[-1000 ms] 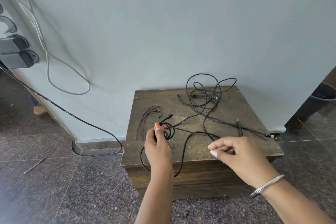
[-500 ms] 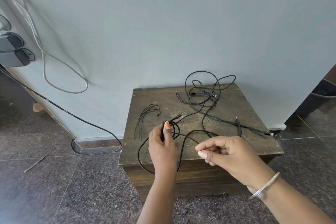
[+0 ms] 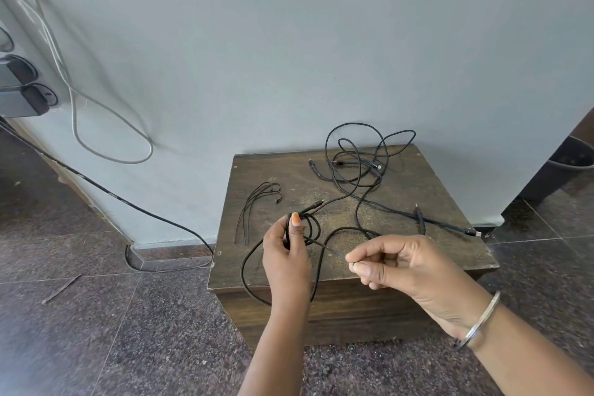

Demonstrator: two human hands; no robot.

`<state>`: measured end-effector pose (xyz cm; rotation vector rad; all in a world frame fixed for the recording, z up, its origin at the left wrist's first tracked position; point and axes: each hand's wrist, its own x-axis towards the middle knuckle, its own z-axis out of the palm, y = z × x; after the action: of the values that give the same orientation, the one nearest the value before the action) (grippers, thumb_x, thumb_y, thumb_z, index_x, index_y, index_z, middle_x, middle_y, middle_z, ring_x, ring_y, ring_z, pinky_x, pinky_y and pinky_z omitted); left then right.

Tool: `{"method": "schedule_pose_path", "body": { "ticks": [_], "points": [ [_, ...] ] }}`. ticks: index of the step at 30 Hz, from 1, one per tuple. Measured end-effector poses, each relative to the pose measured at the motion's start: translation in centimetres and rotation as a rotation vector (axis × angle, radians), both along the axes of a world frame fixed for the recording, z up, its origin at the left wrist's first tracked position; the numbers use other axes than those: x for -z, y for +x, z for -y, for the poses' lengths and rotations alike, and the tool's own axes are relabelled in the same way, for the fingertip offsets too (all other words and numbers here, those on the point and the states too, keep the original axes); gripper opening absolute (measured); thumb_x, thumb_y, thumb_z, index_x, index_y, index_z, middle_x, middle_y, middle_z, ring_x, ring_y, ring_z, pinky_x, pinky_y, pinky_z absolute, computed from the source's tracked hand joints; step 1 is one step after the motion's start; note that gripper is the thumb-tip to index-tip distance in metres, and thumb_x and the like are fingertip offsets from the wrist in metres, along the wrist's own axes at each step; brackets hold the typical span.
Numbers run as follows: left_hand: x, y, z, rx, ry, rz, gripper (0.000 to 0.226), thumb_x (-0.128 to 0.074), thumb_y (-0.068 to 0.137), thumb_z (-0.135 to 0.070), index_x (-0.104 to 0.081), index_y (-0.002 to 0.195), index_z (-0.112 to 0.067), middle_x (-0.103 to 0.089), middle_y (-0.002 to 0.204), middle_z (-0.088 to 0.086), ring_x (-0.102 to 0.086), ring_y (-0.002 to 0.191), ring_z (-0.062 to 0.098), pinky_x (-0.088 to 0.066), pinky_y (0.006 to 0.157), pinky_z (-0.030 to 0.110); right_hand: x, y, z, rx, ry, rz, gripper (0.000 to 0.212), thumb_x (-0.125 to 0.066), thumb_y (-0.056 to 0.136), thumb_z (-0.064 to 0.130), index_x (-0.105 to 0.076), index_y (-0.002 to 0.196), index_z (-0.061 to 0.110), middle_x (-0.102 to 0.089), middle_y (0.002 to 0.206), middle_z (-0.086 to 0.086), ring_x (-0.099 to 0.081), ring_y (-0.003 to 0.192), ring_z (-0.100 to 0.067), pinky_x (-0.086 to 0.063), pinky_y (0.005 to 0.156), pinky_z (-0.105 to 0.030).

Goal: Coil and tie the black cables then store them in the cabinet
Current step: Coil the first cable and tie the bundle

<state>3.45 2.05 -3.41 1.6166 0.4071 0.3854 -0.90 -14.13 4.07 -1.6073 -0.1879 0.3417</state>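
Black cables (image 3: 356,170) sprawl in a loose tangle at the upper right of the wooden cabinet (image 3: 450,235), whose top serves as worktop in the frame's centre; one loop hangs past its front edge. The left hand (image 3: 286,254), centre frame, grips a small coil (image 3: 310,230), partly hiding it. The right hand (image 3: 398,264) pinches a blurred strand running off the coil. Thin ties (image 3: 257,206) lie left, apart.

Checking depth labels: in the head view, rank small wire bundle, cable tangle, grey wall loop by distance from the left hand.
From the left hand:
1. Small wire bundle, just left on the wooden box.
2. Cable tangle, back right of the box.
3. Grey wall loop, far left.
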Motion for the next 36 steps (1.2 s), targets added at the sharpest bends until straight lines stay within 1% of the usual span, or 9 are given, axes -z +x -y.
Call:
{"method": "schedule_pose_path", "body": {
  "ticks": [3,5,8,12,16,22,25,29,36],
  "points": [
    [-0.3,-0.3,0.4,0.066,0.046,0.032,0.028,-0.05,0.094,-0.037,-0.066,0.096,-0.015,-0.066,0.098,0.005,-0.059,0.092,0.02,-0.045,0.084,0.033,0.2,0.1,-0.2,0.007,0.023,-0.005,0.016,-0.075,0.07,0.016,-0.076,0.085,0.01,-0.066,0.072,-0.008,-0.06,0.067,-0.011,-0.05,0.062,-0.018],
    [-0.5,-0.4,0.5,0.092,0.122,0.052,0.024,-0.05,0.095,-0.032,-0.066,0.096,-0.013,-0.062,0.099,0.003,-0.057,0.094,0.016,-0.043,0.082,0.02,0.3,0.3,-0.3,0.013,0.055,-0.023,0.018,-0.074,0.068,0.016,-0.076,0.085,0.009,-0.065,0.075,-0.013,-0.06,0.068,-0.013,-0.051,0.062,-0.019],
    [-0.8,-0.5,0.5,0.095,0.221,0.054,0.022,-0.051,0.096,-0.027,-0.063,0.086,-0.012,-0.055,0.094,0.001,-0.052,0.083,0.007,-0.034,0.068,0.004,0.4,0.4,-0.2,0.009,0.115,-0.053,0.022,-0.075,0.066,0.018,-0.076,0.086,0.009,-0.064,0.079,-0.017,-0.06,0.069,-0.014,-0.052,0.062,-0.019],
    [-1.2,-0.7,0.5,0.104,0.323,0.059,0.031,-0.049,0.097,-0.029,-0.055,0.075,-0.009,-0.049,0.08,-0.002,-0.047,0.072,0.013,-0.031,0.059,0.014,0.6,0.9,0.0,0.096,0.06,0.039,0.021,-0.076,0.066,0.022,-0.075,0.086,0.014,-0.07,0.078,-0.004,-0.06,0.068,-0.007,-0.051,0.06,-0.018],
    [-1.4,-1.0,0.7,0.118,0.439,0.077,0.027,-0.049,0.097,-0.029,-0.061,0.085,-0.009,-0.051,0.08,-0.003,-0.049,0.071,0.017,-0.029,0.06,0.024,0.7,2.3,0.9,0.272,-0.207,0.28,0.014,-0.075,0.069,0.027,-0.076,0.082,0.025,-0.074,0.079,0.006,-0.064,0.072,-0.005,-0.052,0.067,-0.014],
    [-1.7,-1.8,1.8,0.246,0.641,0.172,0.023,-0.051,0.095,-0.03,-0.064,0.093,-0.011,-0.059,0.089,-0.004,-0.056,0.072,0.017,-0.042,0.061,0.029,1.1,4.2,0.9,0.335,-0.404,0.445,0.013,-0.074,0.079,0.018,-0.076,0.087,0.027,-0.073,0.083,0.015,-0.066,0.076,0.002,-0.052,0.068,-0.011],
    [-1.5,-2.1,2.2,0.307,0.732,0.19,0.026,-0.05,0.096,-0.032,-0.062,0.089,-0.01,-0.057,0.088,-0.002,-0.056,0.067,0.024,-0.045,0.06,0.037,1.5,4.9,-0.1,0.367,-0.313,0.401,0.011,-0.075,0.078,0.012,-0.076,0.085,0.02,-0.073,0.079,0.01,-0.065,0.068,0.002,-0.05,0.064,-0.01],
    [-1.3,-2.2,2.2,0.325,0.826,0.216,0.02,-0.055,0.094,-0.026,-0.062,0.085,-0.01,-0.056,0.084,0.0,-0.053,0.06,0.027,-0.04,0.056,0.035,2.1,5.1,-1.8,0.417,0.022,0.184,0.012,-0.074,0.077,0.002,-0.069,0.083,0.012,-0.069,0.07,-0.006,-0.065,0.063,-0.011,-0.055,0.062,-0.023],
    [-1.5,-2.4,2.2,0.367,0.915,0.269,0.014,-0.054,0.092,-0.021,-0.062,0.084,-0.014,-0.059,0.083,-0.002,-0.056,0.06,0.024,-0.046,0.061,0.038,2.6,4.8,-2.7,0.392,0.221,0.138,0.015,-0.066,0.082,-0.004,-0.06,0.088,0.009,-0.065,0.069,0.002,-0.07,0.068,-0.018,-0.055,0.059,-0.023]
  ]
}}
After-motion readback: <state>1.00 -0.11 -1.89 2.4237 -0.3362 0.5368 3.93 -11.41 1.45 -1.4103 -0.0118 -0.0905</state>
